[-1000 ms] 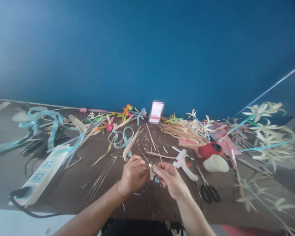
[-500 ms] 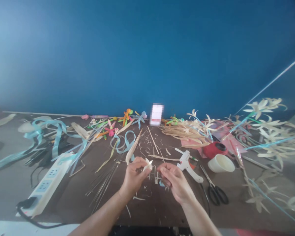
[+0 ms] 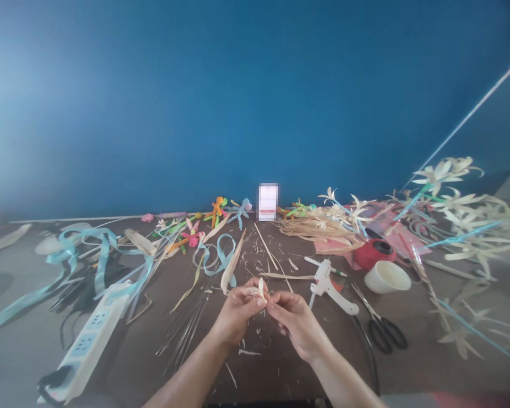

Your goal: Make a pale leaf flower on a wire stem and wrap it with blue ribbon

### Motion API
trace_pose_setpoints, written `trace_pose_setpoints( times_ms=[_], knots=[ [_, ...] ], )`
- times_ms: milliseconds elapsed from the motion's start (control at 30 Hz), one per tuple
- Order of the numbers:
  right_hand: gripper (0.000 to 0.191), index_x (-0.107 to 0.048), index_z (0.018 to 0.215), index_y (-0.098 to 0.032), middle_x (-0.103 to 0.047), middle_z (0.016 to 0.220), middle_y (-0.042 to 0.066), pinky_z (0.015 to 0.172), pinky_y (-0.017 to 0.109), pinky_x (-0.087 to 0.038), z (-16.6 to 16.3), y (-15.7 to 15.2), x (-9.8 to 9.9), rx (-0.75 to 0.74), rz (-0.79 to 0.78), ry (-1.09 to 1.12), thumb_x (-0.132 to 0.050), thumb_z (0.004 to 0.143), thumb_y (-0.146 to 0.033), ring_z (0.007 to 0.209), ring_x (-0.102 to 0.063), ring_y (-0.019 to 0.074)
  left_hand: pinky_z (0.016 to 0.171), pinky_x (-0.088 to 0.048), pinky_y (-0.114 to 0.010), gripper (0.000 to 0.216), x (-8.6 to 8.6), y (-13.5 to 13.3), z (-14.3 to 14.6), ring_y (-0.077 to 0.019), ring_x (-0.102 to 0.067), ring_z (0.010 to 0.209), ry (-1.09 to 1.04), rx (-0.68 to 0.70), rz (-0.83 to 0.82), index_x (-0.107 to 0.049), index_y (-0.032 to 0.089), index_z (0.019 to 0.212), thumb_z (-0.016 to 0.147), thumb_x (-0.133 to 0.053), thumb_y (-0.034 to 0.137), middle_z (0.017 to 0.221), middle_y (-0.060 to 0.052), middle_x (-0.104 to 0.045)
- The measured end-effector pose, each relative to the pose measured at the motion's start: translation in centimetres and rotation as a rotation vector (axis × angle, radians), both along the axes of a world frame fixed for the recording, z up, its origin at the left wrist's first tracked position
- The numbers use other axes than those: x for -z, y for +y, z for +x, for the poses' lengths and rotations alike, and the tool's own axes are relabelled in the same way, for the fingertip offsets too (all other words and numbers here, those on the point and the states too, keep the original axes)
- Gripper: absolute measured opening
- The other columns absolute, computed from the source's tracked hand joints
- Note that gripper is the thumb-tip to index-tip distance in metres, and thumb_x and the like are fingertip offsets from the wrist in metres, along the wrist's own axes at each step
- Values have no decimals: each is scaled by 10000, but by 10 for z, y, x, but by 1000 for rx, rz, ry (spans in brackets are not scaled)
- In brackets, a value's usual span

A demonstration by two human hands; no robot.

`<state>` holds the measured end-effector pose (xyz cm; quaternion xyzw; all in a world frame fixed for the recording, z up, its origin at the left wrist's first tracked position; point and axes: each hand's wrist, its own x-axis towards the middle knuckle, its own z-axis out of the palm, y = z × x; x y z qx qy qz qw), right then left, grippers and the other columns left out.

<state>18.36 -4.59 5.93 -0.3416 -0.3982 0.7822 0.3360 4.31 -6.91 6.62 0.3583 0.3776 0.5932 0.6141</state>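
Over the middle of the table, my left hand (image 3: 240,309) is closed around a small cream husk flower (image 3: 261,287), one pale petal of which stands up above the fingertips. My right hand (image 3: 292,317) has its thumb and fingers pinched together against the flower's right side. The fingertips of both hands meet there and hide most of the flower. Just beyond them lies a long dried husk leaf (image 3: 232,266). A white glue gun (image 3: 331,286) rests to the right of my right hand, with black-handled scissors (image 3: 385,328) beside it.
A white power strip (image 3: 91,334) and pale blue ribbon (image 3: 104,243) lie at left, near thin wires (image 3: 187,331). At right are a white cup (image 3: 386,277), a red spool (image 3: 372,253) and husk flowers on stems (image 3: 459,226). A lit, blurred screen (image 3: 267,201) stands against the blue wall.
My right hand has moved left to meet the left hand, and its fingertips now pinch the flower. The view has shifted slightly.
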Motion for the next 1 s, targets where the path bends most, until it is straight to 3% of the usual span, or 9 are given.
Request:
trace_pose_setpoints(
  times_ms=[367, 667, 800, 1000],
  knots=[
    [186, -587, 652, -162, -411, 490, -71, 400, 175, -209, -9, -3, -2, 120, 77, 24, -682, 706, -313, 435, -277, 39, 746, -403, -263, 108, 8, -1, 2, -127, -530, 809, -24, -103, 39, -689, 208, 664, 683, -664, 105, 800, -4, -580],
    [51, -646, 697, -188, -505, 675, -16, 587, 227, -354, -9, -2, 6, 208, 412, -22, -657, 733, -221, 636, -447, 107, 758, -417, -273, 131, 1, -6, -1, -137, -542, 820, 300, -148, 172, -692, 218, 694, 722, -630, 106, 816, -10, -569],
    [20, -661, 720, -206, -524, 677, -6, 587, 241, -372, -8, -2, 1, 217, 480, -12, -652, 737, -210, 640, -474, 122, 733, -418, -292, 142, -5, -7, -3, -144, -533, 797, 438, -181, 295, -678, 226, 710, 727, -622, 98, 788, -9, -561],
    [36, -685, 739, -220, -550, 694, 11, 581, 251, -393, -6, -3, -11, 201, 535, 41, -650, 737, -213, 650, -504, 137, 828, -369, -361, 109, -19, -6, -6, -153, -511, 775, 684, -189, 472, -661, 213, 686, 705, -646, 107, 732, -6, -564]
  ],
)
